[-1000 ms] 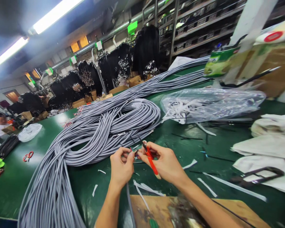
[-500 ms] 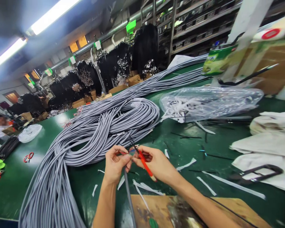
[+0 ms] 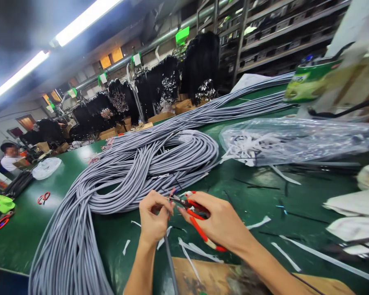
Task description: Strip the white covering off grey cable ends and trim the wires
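My left hand [image 3: 155,217] is closed on a grey cable [image 3: 170,262] near its stripped end, with fingertips pinched together. Thin coloured wires [image 3: 172,192] stick out above these fingers. In my right hand [image 3: 218,217] is a pair of red-handled scissors [image 3: 204,237], its dark blades pointing left at the wires by the left fingertips. Whether the blades touch a wire, I cannot tell. Just beyond both hands lies a large coiled bundle of grey cables [image 3: 126,176].
White strips [image 3: 199,250] and black offcuts litter the green table [image 3: 110,241]. A clear plastic bag [image 3: 310,139] of white strips lies to the right, near white gloves [image 3: 350,203]. More red-handled scissors [image 3: 43,198] lie left. A brown board [image 3: 184,270] is in front. Another person [image 3: 10,159] is far left.
The scissors have swung from pointing up and away to pointing left at the wires, and their handles are now spread. The view has shifted slightly, moving the background right.
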{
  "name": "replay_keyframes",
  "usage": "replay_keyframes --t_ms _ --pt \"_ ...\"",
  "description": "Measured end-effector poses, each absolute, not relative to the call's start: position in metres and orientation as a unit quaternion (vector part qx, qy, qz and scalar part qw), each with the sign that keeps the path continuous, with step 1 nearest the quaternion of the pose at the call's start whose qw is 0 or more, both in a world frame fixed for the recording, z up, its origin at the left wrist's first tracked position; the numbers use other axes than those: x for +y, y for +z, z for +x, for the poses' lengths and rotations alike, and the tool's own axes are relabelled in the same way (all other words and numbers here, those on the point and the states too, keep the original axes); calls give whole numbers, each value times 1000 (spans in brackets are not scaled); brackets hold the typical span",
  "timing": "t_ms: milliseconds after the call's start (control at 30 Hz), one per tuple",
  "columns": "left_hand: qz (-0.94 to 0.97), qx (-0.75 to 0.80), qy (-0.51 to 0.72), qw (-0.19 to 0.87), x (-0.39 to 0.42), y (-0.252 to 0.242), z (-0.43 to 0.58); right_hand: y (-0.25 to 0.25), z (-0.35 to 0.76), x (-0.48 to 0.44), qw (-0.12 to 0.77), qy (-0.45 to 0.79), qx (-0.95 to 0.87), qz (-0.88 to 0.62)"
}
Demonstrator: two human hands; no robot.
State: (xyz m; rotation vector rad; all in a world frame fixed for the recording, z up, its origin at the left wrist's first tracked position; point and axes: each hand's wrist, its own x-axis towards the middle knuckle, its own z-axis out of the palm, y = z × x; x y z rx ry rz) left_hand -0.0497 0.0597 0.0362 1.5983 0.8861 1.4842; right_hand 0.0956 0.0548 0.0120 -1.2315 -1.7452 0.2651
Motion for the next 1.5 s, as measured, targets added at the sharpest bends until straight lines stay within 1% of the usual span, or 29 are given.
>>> replay_keyframes --t_ms 100,167,300,400,533,633,700,733,800,867,967,1067,1167,1300,1367,1400,1433,1500 --pt "669 361 575 304 58 35 -50 11 97 54 435 78 -737 -512" --pt "686 367 563 279 58 34 -51 13 98 53 415 58 -746 -518" --pt "704 379 541 262 60 34 -53 19 99 50 370 40 -763 -529" --pt "703 385 531 272 60 32 -53 20 100 49 343 44 -772 -533" --pt "672 395 528 337 61 32 -51 13 99 51 327 37 -775 -539" --pt "606 405 533 430 63 36 -50 8 99 56 330 52 -771 -542" --pt "553 412 521 503 65 40 -50 9 103 60 317 65 -742 -587" --pt "532 411 510 536 66 41 -50 11 107 62 297 65 -715 -629" --pt "499 407 485 592 70 41 -51 13 119 66 221 54 -641 -733" --pt "468 411 461 632 73 39 -52 13 133 70 147 50 -588 -794" --pt "443 426 416 671 79 33 -52 7 150 73 114 54 -559 -819" --pt "443 428 377 692 84 31 -52 2 155 76 104 57 -561 -819" --pt "448 427 361 698 82 33 -51 2 147 77 111 60 -609 -783" --pt "475 435 345 683 52 32 -52 0 123 78 108 96 -722 -676" --pt "536 437 315 650 34 29 -55 -5 112 77 97 99 -753 -643" --pt "598 439 295 603 27 28 -58 -7 108 76 92 95 -761 -635" --pt "652 453 290 534 25 28 -61 -9 105 76 87 90 -765 -631" --pt "713 509 324 358 30 33 -72 -10 103 75 80 87 -769 -628"
